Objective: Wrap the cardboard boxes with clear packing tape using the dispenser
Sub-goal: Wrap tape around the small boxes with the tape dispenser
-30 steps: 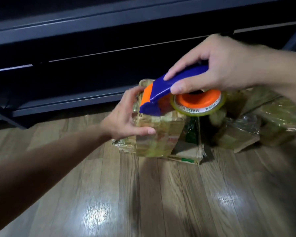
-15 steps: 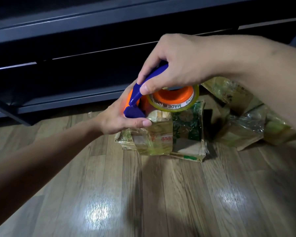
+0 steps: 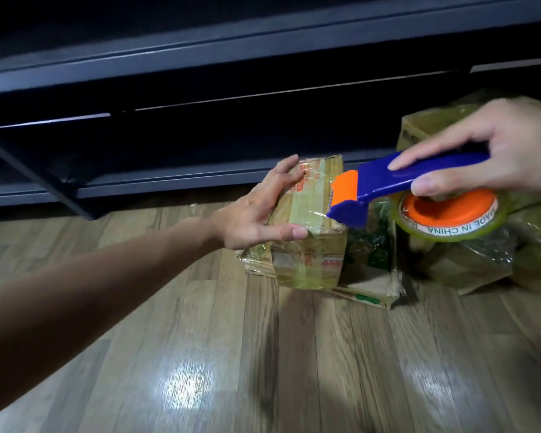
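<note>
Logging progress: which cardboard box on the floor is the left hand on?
The leftmost box, with red print: the left hand rests on its top edge and the orange nose of the dispenser meets it. The other boxes sit further right.

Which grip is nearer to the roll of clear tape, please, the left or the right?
The right grip: it holds the dispenser just above the tape roll. The left grip rests on the cardboard box, off to the roll's left, beyond the dispenser's nose.

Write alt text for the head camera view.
A right hand holds a blue and orange tape dispenser at the top right edge of a taped cardboard box, steadied by the left hand on a wooden floor. More wrapped boxes lie beside it.
</note>
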{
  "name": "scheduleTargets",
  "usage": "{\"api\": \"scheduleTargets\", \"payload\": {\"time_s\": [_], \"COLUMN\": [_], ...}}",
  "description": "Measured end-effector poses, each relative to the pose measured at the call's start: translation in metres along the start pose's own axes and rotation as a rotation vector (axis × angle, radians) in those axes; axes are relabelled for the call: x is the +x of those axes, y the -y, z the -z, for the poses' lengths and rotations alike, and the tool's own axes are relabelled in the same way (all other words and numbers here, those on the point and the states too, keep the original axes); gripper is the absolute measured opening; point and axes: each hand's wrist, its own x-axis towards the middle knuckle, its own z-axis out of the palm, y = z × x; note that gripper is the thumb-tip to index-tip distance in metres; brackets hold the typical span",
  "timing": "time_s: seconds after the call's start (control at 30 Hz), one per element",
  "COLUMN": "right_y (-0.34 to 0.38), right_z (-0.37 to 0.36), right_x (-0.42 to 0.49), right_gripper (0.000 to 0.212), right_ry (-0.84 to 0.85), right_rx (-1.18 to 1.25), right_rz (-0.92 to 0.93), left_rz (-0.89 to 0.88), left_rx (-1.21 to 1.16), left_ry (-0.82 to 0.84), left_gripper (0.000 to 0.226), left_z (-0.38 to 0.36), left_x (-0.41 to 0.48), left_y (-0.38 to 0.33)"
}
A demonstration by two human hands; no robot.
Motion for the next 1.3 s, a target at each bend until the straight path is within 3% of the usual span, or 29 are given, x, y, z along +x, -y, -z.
{"api": "scheduleTargets", "payload": {"time_s": [0.17,0.27,0.37,0.47,0.67,0.8,0.9,0.97,1.03,1.13,1.3], "right_y": [-0.010,-0.015,-0.019,-0.023,-0.033,-0.028,-0.025,-0.025,-0.032,-0.040,-0.040], "right_z": [-0.005,-0.007,-0.015,-0.015,-0.030,-0.031,-0.024,-0.026,-0.035,-0.046,-0.047], "right_x": [-0.004,-0.001,0.000,0.001,-0.006,-0.008,-0.003,0.004,0.011,0.017,0.024], "right_gripper": [0.047,0.050,0.047,0.046,0.043,0.045,0.046,0.047,0.044,0.038,0.039], "right_ry": [-0.030,-0.035,-0.053,-0.093,-0.172,-0.219,-0.220,-0.185,-0.180,-0.188,-0.157], "right_rx": [0.085,0.066,0.081,0.090,0.156,0.131,0.110,0.069,0.073,0.143,0.163], "right_rz": [0.001,0.026,0.061,0.072,0.147,0.215,0.216,0.197,0.171,0.158,0.162], "left_rz": [0.057,0.192,0.220,0.138,0.145,0.064,0.012,0.016,0.034,0.002,-0.012], "left_rx": [0.056,0.306,0.454,0.413,0.453,0.454,0.535,0.525,0.458,0.367,0.352], "left_ry": [0.020,0.111,0.170,0.194,0.324,0.243,0.171,0.211,0.239,0.156,0.113], "left_gripper": [0.115,0.130,0.148,0.146,0.123,0.108,0.118,0.125,0.123,0.114,0.114], "left_z": [0.008,0.019,0.013,0.006,0.028,0.036,0.046,0.042,0.032,0.024,0.021], "left_x": [0.003,0.011,0.026,0.039,0.058,0.059,0.063,0.065,0.064,0.060,0.060], "left_y": [-0.013,-0.040,-0.064,-0.064,-0.069,-0.076,-0.071,-0.061,-0.044,-0.018,-0.007]}}
